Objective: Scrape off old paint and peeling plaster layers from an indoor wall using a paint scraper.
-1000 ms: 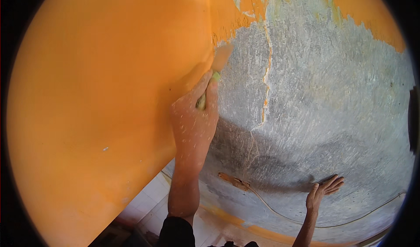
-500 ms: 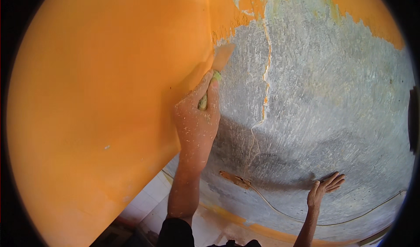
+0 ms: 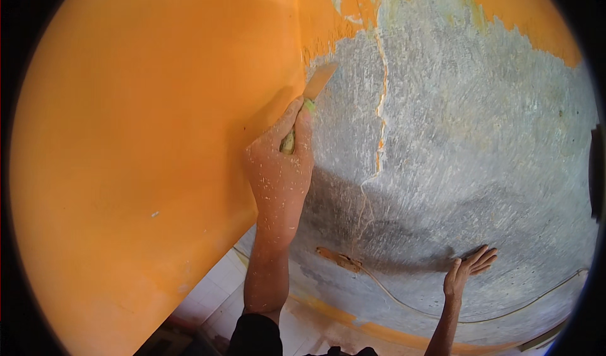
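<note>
Scraper: shifts slightly
Left fingers: grip it
Right fingers: open
Grey wall: mostly bare
Orange paint: left at top

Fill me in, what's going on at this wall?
A person's left hand holds a scraper, its blade angled up and right over the bare grey wall, near the corner and just below the ragged edge of the orange paint. Pale flecks dot that hand. The right hand, holding no tool, appears to rest on the grey wall lower down. A jagged crack runs down to the right of the scraper.
</note>
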Motion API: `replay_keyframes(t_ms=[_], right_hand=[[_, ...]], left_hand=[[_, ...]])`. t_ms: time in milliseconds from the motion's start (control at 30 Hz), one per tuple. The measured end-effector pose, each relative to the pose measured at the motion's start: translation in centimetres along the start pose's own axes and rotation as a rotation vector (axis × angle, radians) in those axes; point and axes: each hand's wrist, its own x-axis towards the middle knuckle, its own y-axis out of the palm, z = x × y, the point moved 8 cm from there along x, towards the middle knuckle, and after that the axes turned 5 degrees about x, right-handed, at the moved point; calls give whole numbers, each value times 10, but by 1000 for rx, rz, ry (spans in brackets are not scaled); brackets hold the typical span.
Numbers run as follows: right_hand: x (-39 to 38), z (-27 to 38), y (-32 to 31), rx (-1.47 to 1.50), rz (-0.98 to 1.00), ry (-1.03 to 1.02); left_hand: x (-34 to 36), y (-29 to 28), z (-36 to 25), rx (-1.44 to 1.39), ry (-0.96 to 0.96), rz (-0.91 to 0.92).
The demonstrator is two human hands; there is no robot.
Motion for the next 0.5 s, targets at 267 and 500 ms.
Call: replay_keyframes(t_ms=[267, 500], right_hand=[[-1, 5, 3, -12, -47, 8], [1, 4, 0, -18, -62, 11]], left_hand=[[6, 3, 2, -5, 65, -45], [12, 4, -5, -24, 108, -56]])
